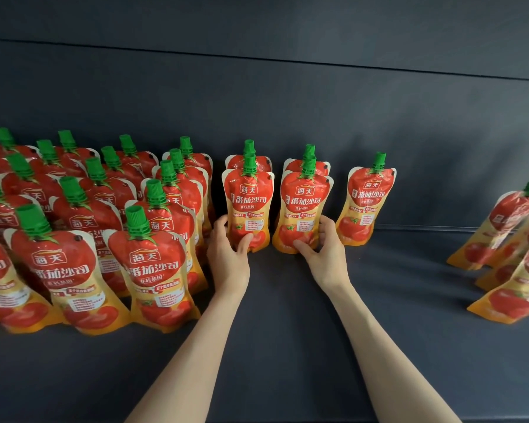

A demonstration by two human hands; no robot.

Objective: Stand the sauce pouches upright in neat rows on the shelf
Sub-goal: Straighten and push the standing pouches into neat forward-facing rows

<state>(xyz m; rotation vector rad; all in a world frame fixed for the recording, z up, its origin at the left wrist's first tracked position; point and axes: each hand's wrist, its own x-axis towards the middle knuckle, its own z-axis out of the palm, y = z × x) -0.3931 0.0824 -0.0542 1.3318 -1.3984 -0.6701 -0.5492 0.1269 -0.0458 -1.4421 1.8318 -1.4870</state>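
Head view: the left hand (228, 254) grasped the base of one upright sauce pouch (247, 206) and the right hand (326, 253) grasped a second pouch (305, 209) just beside it, each standing directly in front of another pouch on the dark shelf (287, 346). Packed rows (110, 227) stood to the left and a lone pouch (365, 203) to the right, with a leaning cluster (507, 236) well apart at the far right.

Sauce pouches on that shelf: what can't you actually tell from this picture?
Head view:
- Rear pouch, behind the front pouch that the left hand grips: mostly hidden by it.
- Right-edge pouches: blurred, cut off by the frame.
- Left block: count unknown, the left edge cuts it.
- Label small print: too small to read.
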